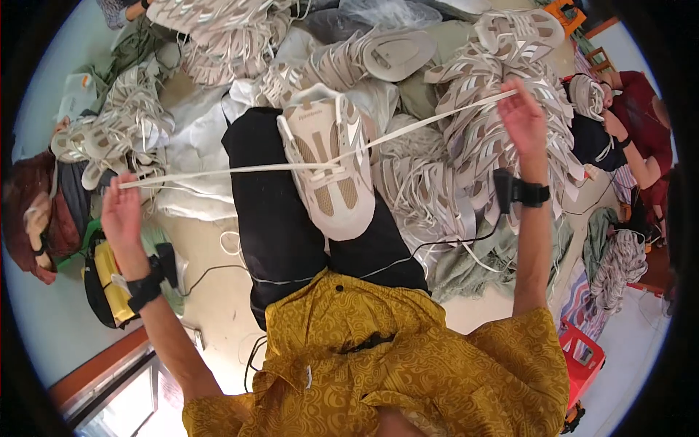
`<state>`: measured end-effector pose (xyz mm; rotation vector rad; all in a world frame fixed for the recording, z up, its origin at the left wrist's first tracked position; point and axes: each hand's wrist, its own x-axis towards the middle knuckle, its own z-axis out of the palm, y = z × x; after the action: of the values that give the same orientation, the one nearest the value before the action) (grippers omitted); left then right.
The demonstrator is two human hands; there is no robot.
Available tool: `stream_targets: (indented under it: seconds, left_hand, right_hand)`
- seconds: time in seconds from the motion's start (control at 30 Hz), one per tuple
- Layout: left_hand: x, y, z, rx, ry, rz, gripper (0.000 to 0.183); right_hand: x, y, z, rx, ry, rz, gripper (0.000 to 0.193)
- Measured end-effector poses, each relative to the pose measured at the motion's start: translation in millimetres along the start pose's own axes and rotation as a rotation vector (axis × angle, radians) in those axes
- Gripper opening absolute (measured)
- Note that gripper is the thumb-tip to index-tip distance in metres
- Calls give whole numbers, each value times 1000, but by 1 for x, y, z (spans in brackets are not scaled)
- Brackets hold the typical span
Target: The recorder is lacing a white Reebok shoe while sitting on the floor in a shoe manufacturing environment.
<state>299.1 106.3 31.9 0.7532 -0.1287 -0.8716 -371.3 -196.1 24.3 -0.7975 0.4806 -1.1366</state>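
Observation:
Across my thighs lies a beige and white shoe upper [342, 207], its rounded toe toward me. A cream shoelace [251, 170] runs through its lowest eyelets near the toe, both ends drawn out wide. Out to the left, my left hand [122, 215] pinches one end of the lace. My right hand [523, 120], raised at the upper right, grips the other end, which slopes upward from the shoe. Both stretches of lace look taut. The upper eyelets and tongue show no lace through them.
Stacked shoe uppers [502, 131] crowd the right, with another heap [233, 44] at the far left. A black cable [437, 244] crosses my lap. Co-workers sit at both sides, one in a dark red top [644, 116]. A red plastic stool [582, 357] stands at the lower right.

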Motion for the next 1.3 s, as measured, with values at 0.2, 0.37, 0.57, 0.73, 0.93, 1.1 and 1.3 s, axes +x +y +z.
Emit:
stream_targets:
  seconds: [0.2,0.37,0.57,0.73,0.93,1.1,1.3]
  left_hand:
    - [15,124,-50,342,-90,181,31]
    - [10,172,-65,1030,-109,433,34]
    - [11,282,-133,1249,87,512,35]
    - [-9,357,-155,1994,233,560,34]
    - [17,365,-173,2136,312,577,34]
    - [-33,375,-188,985,564,518,42]
    - [-160,390,-193,2075,731,398,39]
  right_hand:
    - [-10,-97,-59,48,-156,-9,31]
    - [-41,-215,-122,-199,25,-129,30]
    - [-62,-293,-147,-423,525,-345,34]
    - [-95,-312,-158,-530,756,-407,33]
    - [-186,-352,-148,-615,823,-468,20]
    - [-176,-362,-153,-782,734,-377,28]
    - [-90,-372,-175,-1258,515,-325,33]
